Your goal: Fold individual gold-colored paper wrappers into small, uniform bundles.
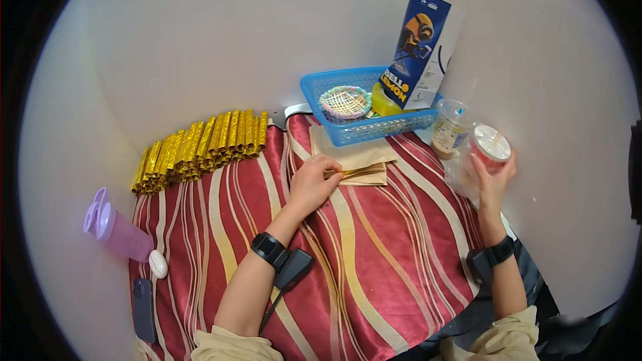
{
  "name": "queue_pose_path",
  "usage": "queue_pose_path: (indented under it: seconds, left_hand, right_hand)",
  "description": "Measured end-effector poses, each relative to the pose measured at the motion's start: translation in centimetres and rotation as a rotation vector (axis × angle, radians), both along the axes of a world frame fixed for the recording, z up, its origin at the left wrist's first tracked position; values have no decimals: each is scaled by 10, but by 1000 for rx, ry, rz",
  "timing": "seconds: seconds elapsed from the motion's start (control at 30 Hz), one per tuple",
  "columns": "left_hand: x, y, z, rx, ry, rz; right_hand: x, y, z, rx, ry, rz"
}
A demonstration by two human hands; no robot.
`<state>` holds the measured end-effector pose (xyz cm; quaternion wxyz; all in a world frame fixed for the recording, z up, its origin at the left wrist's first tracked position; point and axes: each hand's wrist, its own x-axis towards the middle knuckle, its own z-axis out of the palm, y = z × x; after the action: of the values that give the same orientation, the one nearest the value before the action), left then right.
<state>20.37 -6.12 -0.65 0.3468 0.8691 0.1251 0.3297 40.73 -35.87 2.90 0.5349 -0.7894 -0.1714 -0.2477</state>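
Observation:
My left hand (pixel 313 184) rests over a stack of light brown paper napkins (pixel 354 154), its thumb and fingertips pinched at the folded edge of one. My right hand (pixel 493 179) is wrapped round a clear plastic cup (pixel 491 142) with a white lid and something red inside. Beside that cup, to its left, stands another clear cup (pixel 448 135) with a brown remainder at the bottom and a straw. Both of my wrists carry black straps with a box-like device.
Behind the napkins stands a blue plastic basket (pixel 348 135) with a woven round piece (pixel 345 102) and a tall blue-and-white carton bag (pixel 418 53). Gold foil tubes (pixel 200 147) lie in rows at the back left. A purple bottle (pixel 120 230), white oval case (pixel 158 264) and phone (pixel 143 311) lie left.

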Motion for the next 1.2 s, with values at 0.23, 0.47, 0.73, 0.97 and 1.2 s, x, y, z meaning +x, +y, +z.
queue_pose_path:
  seconds: [0.23,0.47,0.73,0.97,1.2]
  left_hand:
    - [0,0,4,28,20,8]
    - [-2,5,1,-44,10,27]
    - [0,0,2,-10,-76,34]
    - [-7,-17,18,1,-88,-70]
    - [-65,-89,50,755,215,-537]
  right_hand:
    - [-74,17,71,442,-210,301]
    - [-105,121,80,386,268,1153]
    - [-73,138,-9,-719,-333,1027]
    - [-68,141,-22,-693,-469,1119]
    - [-50,120,-35,-88,788,1457]
